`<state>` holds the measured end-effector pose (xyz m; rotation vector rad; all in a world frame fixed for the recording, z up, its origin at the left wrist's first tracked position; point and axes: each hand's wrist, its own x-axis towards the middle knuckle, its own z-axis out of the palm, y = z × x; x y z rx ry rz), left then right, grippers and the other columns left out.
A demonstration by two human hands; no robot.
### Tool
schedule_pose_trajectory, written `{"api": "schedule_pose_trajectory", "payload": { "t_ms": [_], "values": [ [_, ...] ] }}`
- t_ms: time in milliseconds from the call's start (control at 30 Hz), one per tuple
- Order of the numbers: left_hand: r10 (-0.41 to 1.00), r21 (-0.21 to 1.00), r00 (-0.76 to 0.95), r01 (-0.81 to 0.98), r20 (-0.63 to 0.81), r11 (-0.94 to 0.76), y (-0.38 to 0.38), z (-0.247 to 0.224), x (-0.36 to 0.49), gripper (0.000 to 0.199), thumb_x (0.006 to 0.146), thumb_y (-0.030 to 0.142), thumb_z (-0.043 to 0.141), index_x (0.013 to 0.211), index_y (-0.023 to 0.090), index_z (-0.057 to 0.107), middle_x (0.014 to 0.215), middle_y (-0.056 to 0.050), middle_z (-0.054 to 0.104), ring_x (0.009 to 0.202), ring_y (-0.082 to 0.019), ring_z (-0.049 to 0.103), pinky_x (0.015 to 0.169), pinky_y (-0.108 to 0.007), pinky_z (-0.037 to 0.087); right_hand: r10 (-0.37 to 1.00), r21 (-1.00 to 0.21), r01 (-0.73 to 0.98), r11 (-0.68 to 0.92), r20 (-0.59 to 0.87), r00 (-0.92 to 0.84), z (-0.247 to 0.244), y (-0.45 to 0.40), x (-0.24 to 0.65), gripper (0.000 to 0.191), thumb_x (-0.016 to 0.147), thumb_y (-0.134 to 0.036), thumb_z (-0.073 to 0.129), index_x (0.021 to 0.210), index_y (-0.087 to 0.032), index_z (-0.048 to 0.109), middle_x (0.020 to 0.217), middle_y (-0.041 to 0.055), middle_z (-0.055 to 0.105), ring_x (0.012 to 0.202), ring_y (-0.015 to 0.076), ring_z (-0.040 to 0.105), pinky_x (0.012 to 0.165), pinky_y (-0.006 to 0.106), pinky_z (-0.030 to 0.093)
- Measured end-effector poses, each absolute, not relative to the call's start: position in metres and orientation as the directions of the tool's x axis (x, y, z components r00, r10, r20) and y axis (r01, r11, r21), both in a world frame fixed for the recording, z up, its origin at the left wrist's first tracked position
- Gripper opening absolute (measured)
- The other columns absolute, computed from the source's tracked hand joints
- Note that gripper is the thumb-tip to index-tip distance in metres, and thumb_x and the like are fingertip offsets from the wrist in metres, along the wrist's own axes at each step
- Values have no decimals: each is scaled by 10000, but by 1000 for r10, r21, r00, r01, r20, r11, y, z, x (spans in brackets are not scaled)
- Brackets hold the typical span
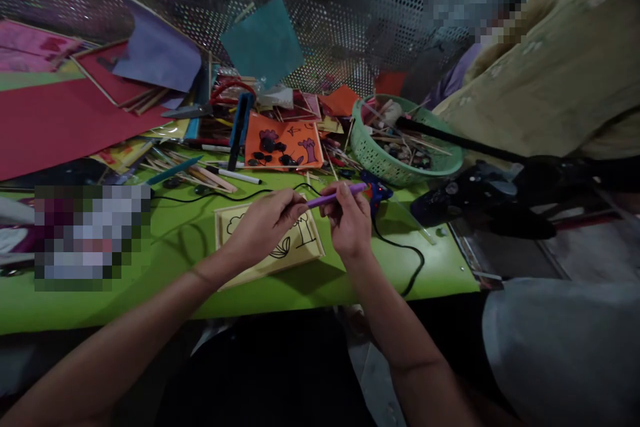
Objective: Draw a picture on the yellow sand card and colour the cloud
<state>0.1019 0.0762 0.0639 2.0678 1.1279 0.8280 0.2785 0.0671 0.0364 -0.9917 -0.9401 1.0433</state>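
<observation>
A purple marker (323, 201) is held slantwise between both hands, above the green table. My left hand (265, 223) pinches its left end, while the fingers of my right hand (350, 221) close round its right part. Whether its cap is on or off I cannot tell. Under my left hand lies a yellow card with a thin stick frame (309, 248), bearing black line drawings of a leaf and tree-like shapes; the hand hides part of it. Just beyond my right hand is a dark blue glue gun (380, 192), its black cord curling down the table.
A green basket (385, 170) of sticks and stones stands behind on the right. An orange picture with black stones (300, 130), scissors (187, 111), a white marker (240, 175) and coloured sheets crowd the back. A black stand arm (500, 187) reaches in from the right, near another person's sleeve.
</observation>
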Motion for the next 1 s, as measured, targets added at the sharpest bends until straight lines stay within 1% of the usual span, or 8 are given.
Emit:
{"api": "schedule_pose_trajectory", "payload": {
  "t_ms": [100, 200, 367, 467, 533, 633, 833, 1000],
  "values": [
    [852, 742, 484, 493, 200, -454, 76, 63, 98, 260, 1043, 405, 463, 889, 223, 567, 772, -4, 615, 703, -178, 571, 639, -307, 386, 973, -951, -245, 190, 150, 174, 35, 63, 277, 287, 901, -528, 723, 837, -249, 710, 672, -15, 612, 548, 102, 480, 458, 241, 314],
    [824, 688, 530, 523, 200, -503, 77, 60, 96, 325, 1066, 440, 429, 889, 215, 582, 799, -22, 639, 746, -195, 600, 671, -322, 404, 982, -963, -220, 153, 123, 143, 36, 59, 274, 302, 877, -541, 739, 855, -241, 709, 728, -8, 640, 578, 107, 515, 462, 235, 331],
    [818, 615, 534, 577, 214, -537, 79, 51, 94, 384, 1082, 458, 394, 878, 208, 600, 792, -35, 658, 734, -199, 600, 656, -326, 387, 975, -957, -257, 132, 79, 208, 37, 59, 274, 290, 816, -504, 799, 842, -236, 694, 751, -14, 649, 560, 94, 534, 434, 207, 331],
    [812, 594, 544, 589, 210, -548, 82, 48, 91, 392, 1091, 446, 372, 890, 208, 611, 798, -37, 672, 730, -197, 605, 647, -326, 377, 982, -944, -309, 113, 59, 178, 38, 61, 276, 310, 751, -474, 856, 785, -228, 670, 757, -22, 641, 551, 88, 543, 454, 202, 397],
    [807, 576, 554, 598, 206, -557, 82, 47, 90, 404, 1095, 444, 359, 888, 210, 614, 793, -38, 674, 729, -199, 608, 639, -330, 368, 994, -943, -324, 77, 48, 97, 39, 61, 277, 302, 764, -472, 850, 773, -225, 676, 723, -30, 612, 542, 84, 536, 472, 199, 423],
    [796, 542, 569, 611, 206, -577, 78, 45, 90, 415, 1093, 463, 361, 888, 208, 617, 788, -50, 678, 736, -213, 614, 642, -343, 371, 999, -957, -288, 36, 34, 11, 40, 60, 277, 300, 805, -489, 815, 755, -219, 693, 678, -28, 587, 536, 87, 534, 467, 196, 412],
    [754, 439, 620, 628, 216, -642, 60, 36, 94, 491, 1092, 521, 307, 902, 195, 622, 754, -73, 668, 726, -244, 625, 644, -374, 389, 999, -974, -223, 37, 33, 19, 38, 57, 278, 353, 835, -511, 790, 694, -203, 691, 680, -14, 606, 473, 73, 508, 424, 201, 377],
    [747, 420, 644, 640, 163, -643, 61, 42, 93, 517, 1101, 523, 266, 924, 191, 620, 783, -59, 689, 763, -235, 652, 670, -363, 415, 999, -969, -240, 52, 52, 4, 36, 56, 280, 335, 868, -486, 778, 714, -195, 712, 679, -12, 614, 482, 66, 506, 447, 188, 404]
  ]
}}
